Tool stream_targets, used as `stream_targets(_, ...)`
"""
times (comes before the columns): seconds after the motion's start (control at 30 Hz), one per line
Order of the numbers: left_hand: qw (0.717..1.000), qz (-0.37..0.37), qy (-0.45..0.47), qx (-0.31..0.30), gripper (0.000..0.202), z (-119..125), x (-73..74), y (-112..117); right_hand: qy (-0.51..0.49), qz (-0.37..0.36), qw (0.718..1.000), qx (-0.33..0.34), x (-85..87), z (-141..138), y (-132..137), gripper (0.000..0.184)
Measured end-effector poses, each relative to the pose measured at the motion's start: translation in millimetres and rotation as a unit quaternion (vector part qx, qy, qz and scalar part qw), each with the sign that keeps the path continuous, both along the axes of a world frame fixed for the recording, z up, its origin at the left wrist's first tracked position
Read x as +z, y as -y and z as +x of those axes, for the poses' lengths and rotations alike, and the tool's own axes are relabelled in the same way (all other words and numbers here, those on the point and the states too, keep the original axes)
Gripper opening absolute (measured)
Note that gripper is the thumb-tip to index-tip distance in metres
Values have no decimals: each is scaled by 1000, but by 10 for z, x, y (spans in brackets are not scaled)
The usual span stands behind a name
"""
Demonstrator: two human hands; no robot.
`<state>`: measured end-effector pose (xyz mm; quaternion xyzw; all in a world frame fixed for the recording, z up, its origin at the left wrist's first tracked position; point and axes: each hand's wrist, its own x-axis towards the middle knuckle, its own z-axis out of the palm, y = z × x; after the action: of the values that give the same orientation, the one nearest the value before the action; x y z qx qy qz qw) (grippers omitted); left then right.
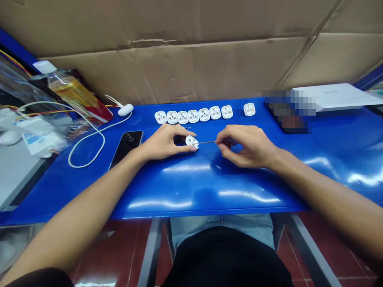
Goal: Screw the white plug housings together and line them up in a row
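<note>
Between the thumb and fingers of my left hand (171,141) is a small white plug part (191,140) with metal pieces set in it, held just above or on the blue table. My right hand (243,145) pinches a thin screwdriver (206,142), its handle mostly hidden in the fingers. The shaft points left, and its tip reaches the lower right of the plug part. A few tiny metal bits (188,127) lie just behind the plug part.
Along the back runs a row of several similar white plug parts (193,116), with another (249,109) apart to the right. At left are a phone (127,145), a white cable (101,137) and a bottle (76,93). A white box (338,95) and dark device (281,113) sit back right.
</note>
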<state>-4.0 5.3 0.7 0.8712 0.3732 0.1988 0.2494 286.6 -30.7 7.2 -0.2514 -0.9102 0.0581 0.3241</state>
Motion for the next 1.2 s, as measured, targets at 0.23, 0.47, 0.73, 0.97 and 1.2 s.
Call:
stream_targets(0.23, 999, 25, 1, -28, 50, -1, -9, -12, 5, -24, 997, -69, -23, 24, 5, 12)
stream_targets(0.47, 999, 29, 3, -45, 50, 1, -1, 0, -31, -69, 995, -62, -12, 12, 4, 20)
stream_targets(0.73, 999, 25, -3, -43, 50, 18, 12, 23, -35, -41, 997, -58, -6, 7, 11, 15)
stream_targets(0.97, 998, 30, -8, -48, 52, 8, 3, 21, -34, -26, 998, -50, 2, -1, 5, 11)
stream_targets(1.2, 998, 32, -11, -45, 50, 16, 0, 24, -32, -29, 998, -53, -1, 10, 4, 15)
